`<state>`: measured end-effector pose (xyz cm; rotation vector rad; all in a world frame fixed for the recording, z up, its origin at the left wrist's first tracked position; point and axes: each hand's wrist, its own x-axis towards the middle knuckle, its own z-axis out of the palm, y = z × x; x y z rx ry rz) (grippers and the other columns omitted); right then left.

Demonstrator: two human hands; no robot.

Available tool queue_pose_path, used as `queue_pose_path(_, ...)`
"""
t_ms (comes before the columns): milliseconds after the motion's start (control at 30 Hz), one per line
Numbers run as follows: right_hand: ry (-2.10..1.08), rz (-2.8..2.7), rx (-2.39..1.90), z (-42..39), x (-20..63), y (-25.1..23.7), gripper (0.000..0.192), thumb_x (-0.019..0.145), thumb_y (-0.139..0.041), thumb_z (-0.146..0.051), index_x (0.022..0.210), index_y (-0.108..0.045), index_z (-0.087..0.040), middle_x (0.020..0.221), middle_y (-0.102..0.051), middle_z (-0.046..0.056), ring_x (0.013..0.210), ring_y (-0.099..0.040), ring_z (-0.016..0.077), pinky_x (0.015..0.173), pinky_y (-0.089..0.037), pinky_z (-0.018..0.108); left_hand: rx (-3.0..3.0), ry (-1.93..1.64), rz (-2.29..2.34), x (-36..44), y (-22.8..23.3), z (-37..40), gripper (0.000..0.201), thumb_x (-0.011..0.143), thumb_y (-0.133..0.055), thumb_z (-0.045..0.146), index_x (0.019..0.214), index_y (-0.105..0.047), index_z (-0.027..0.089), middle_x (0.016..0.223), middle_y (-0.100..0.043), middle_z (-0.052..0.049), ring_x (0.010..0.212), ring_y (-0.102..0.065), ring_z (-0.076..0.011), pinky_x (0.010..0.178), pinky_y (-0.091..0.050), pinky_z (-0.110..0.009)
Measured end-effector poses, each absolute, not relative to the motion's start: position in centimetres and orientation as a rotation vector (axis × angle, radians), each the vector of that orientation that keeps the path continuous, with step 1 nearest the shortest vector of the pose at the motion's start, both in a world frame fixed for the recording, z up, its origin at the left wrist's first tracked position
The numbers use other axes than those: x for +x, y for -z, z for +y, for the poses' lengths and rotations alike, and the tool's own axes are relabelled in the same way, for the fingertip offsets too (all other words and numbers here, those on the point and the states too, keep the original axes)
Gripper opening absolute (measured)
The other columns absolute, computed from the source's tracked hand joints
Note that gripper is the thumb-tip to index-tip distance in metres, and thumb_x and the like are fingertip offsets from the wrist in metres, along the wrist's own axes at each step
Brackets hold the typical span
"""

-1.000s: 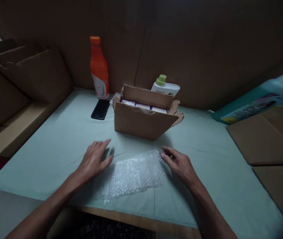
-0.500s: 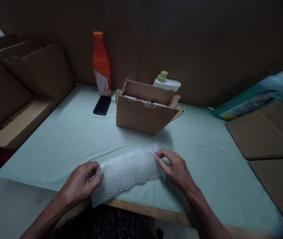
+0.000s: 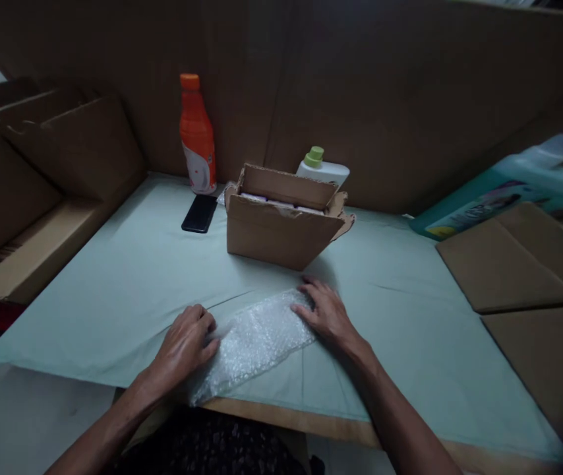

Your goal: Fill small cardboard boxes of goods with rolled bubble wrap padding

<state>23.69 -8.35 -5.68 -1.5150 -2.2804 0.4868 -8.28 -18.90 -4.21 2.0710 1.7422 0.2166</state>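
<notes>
Both our hands have come down flatter on the bubble wrap (image 3: 256,338) since half a second ago, when they pinched its ends up off the counter (image 3: 113,284); the sheet now lies low near the front edge, at 6 o'clock from the cardboard box (image 3: 281,227). Our left hand (image 3: 185,346) presses its 9 o'clock end with fingers curled, no closed grip on it that we can see. Our right hand (image 3: 325,315) lies open and flat on the 2 o'clock end. We judge the risk lies at the near corner: it overhangs the counter's edge, so an uneven push could slide the slippery sheet off. Dragging the right hand might also bunch the pale cloth (image 3: 410,343) underneath. The phone (image 3: 199,214) and orange bottle (image 3: 196,135) stand well apart at 11 o'clock.
</notes>
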Motion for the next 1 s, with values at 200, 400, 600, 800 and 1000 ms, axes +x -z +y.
queue_pose_path(200, -0.820, -2.028, -1.573, -13.5, 23.1, 4.6, 0.042, 0.087, -0.055, -0.033, 0.127, -0.058, -0.018, 0.086, -0.066, 0.004, 0.071, -0.061, 0.0183, 0.069, -0.049, 0.031, 2.074, -0.212, 1.699, -10.1, 2.9, -17.1, 0.024, 0.080, -0.050, 0.015, 0.101, -0.060, 0.021, 0.091, -0.070, -0.005, 0.085, -0.064, -0.0245, 0.080, -0.047, -0.037)
queue_pose_path(400, -1.369, -1.898, -1.569, -22.5, 20.8, 4.6, 0.069, 0.091, -0.052, -0.035, 0.156, -0.036, -0.019, 0.065, -0.046, -0.006, 0.055, -0.044, 0.0138, 0.055, -0.036, 0.025, 2.753, 0.006, 1.410, -7.7, -1.4, -10.4, 0.027, 0.079, -0.048, 0.002, 0.089, -0.065, 0.020, 0.081, -0.072, -0.009, 0.088, -0.063, -0.0281, 0.098, -0.038, -0.049)
queue_pose_path(600, -1.635, -1.873, -1.539, -26.0, 18.2, 4.5, 0.053, 0.087, -0.058, -0.037, 0.137, -0.062, -0.022, 0.076, -0.061, 0.000, 0.060, -0.046, 0.0131, 0.061, -0.039, 0.026, 2.923, 0.028, 1.006, 0.1, -0.8, -6.9, 0.024, 0.084, -0.055, 0.001, 0.091, -0.069, 0.019, 0.093, -0.075, -0.010, 0.101, -0.063, -0.0275, 0.106, -0.034, -0.047)
queue_pose_path(800, -1.965, -1.531, -1.435, -26.0, 18.8, 4.5, 0.049, 0.084, -0.064, -0.050, 0.123, -0.067, -0.020, 0.072, -0.066, 0.001, 0.062, -0.055, 0.0149, 0.062, -0.039, 0.027, 2.719, -0.532, 1.049, -3.8, 1.4, -12.6, 0.056, 0.084, -0.049, -0.002, 0.135, -0.054, 0.020, 0.151, -0.051, -0.014, 0.145, -0.039, -0.0308, 0.117, -0.031, -0.056)
queue_pose_path(1000, -2.145, -1.025, -1.169, -26.7, 18.8, 5.6, 0.056, 0.082, -0.069, -0.060, 0.120, -0.063, -0.019, 0.073, -0.074, 0.005, 0.059, -0.058, 0.0134, 0.058, -0.037, 0.024, 2.179, -0.483, 1.150, -10.5, 3.1, -25.3, 0.093, 0.074, -0.051, 0.004, 0.157, -0.025, 0.033, 0.158, -0.044, -0.008, 0.149, -0.034, -0.0316, 0.116, -0.040, -0.061)
